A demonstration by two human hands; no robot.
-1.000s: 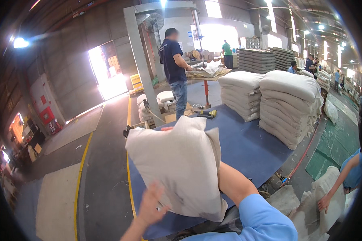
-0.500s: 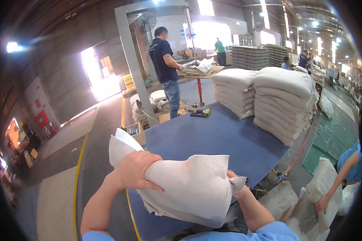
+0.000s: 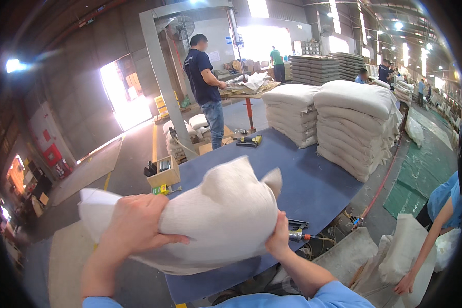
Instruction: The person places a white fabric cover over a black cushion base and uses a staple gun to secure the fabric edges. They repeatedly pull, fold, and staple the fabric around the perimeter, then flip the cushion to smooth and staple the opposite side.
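Between my two hands is a cream fabric-covered cushion (image 3: 220,215), tilted above the blue worktable (image 3: 303,179), with loose cloth flaps at its left end and top right. My left hand (image 3: 141,220) grips the cushion's left part, thumb stretched across the front cloth and fingers over the top. On the other end, my right hand (image 3: 278,236) clasps the right edge, its fingertips partly hidden behind the cloth. Just right of that hand lies an air-driven staple gun (image 3: 297,228) with a hose, partly hidden.
A yellow-green staple gun (image 3: 249,140) lies at the table's far edge. An open box of staple strips (image 3: 164,172) stands at the left edge. Tall stacks of cream cushions (image 3: 357,128) occupy the back right. A co-worker's hand (image 3: 405,283) touches a cloth-covered piece at right.
The cushion has moved left and turned, both hands with it. The staple gun by my right hand and more of the staple box now show. The co-worker's hand at right has moved lower.
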